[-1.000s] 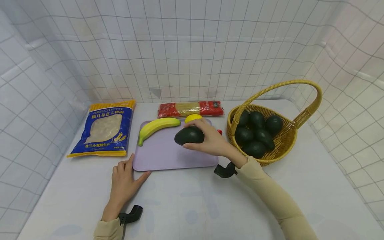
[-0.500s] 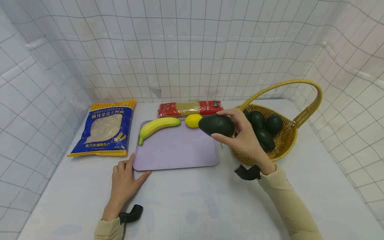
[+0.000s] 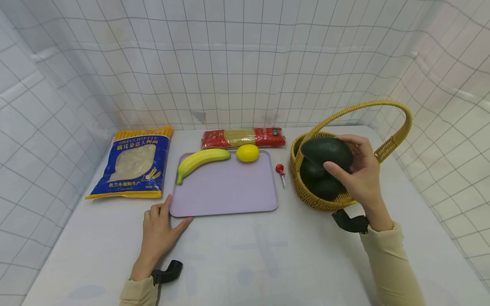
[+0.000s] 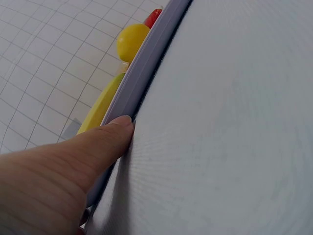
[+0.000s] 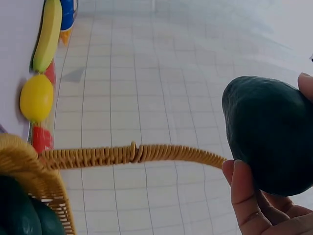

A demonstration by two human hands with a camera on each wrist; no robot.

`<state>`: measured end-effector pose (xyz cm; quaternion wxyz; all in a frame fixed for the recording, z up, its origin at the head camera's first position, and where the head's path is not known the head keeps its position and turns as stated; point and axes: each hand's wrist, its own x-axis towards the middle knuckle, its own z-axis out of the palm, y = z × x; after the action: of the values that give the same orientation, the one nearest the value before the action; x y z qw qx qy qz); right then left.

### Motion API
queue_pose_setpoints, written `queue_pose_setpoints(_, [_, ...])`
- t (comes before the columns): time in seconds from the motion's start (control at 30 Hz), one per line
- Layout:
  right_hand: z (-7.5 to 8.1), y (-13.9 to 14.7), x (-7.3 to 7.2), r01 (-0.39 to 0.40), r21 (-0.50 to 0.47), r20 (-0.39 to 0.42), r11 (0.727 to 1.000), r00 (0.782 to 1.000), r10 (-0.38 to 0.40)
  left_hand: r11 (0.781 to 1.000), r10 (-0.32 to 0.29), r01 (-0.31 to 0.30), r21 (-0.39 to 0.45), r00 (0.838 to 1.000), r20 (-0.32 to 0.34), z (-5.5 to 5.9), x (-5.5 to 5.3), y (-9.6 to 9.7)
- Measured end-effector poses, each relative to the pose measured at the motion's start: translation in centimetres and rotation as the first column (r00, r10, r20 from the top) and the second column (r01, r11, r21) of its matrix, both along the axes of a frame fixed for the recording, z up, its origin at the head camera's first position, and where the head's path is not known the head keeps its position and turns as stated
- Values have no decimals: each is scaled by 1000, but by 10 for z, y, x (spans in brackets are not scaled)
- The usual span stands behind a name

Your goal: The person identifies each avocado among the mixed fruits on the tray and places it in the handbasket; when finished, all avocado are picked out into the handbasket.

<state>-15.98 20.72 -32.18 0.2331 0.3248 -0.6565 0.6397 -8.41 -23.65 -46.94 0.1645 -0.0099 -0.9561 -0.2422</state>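
My right hand grips a dark green avocado between thumb and fingers, above the wicker basket. Several more avocados lie in that basket, partly hidden by the held one. In the right wrist view the avocado fills the right side, with fingers curled against it. My left hand rests at the near left corner of a lilac tray; its thumb touches the rim. On the tray a banana and a lemon lie along the far side.
A blue and yellow orecchiette bag lies at the left. Behind the tray is a red pack of spaghetti. A red lollipop sits between tray and basket. The tall basket handle arches over toward the right.
My right hand has carried the avocado rightward from above the tray to above the basket. The lemon and the lollipop now show fully. My left hand has stayed at the tray corner.
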Motion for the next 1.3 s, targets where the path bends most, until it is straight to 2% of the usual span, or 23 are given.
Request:
queue_pose_setpoints(0.2, [-2,27,1,34,-76,22,997,999,-32,1000,2,-2,-4,1000,7,-1,-1,-1])
queue_pose_setpoints(0.57, [-11,72,-10,93,-114,160,989,984,-75,1000,12,-12,3,1000,26,0,0,0])
queue_pose_setpoints(0.73, [-15,87,-16,113,-44,243,993,965,-99,1000,13,-13,13,999,36,1,0,0])
queue_pose_setpoints(0.83, [-16,95,-19,160,84,294,984,939,-178,1000,10,-10,19,999,38,2,0,1])
queue_pose_setpoints(0.93, [-15,102,-23,222,290,307,931,900,-310,1000,7,-8,17,1000,30,1,0,1])
queue_pose_setpoints(1.03, [-14,110,-27,237,481,294,844,864,-410,1000,5,-5,13,1000,11,1,0,0])
queue_pose_setpoints(1.17, [-12,118,-32,169,604,317,779,845,-430,1000,0,0,13,1000,-2,1,0,0])
queue_pose_setpoints(1.3, [-10,124,-36,134,717,286,684,839,-463,1000,3,-4,18,1000,23,0,0,0])
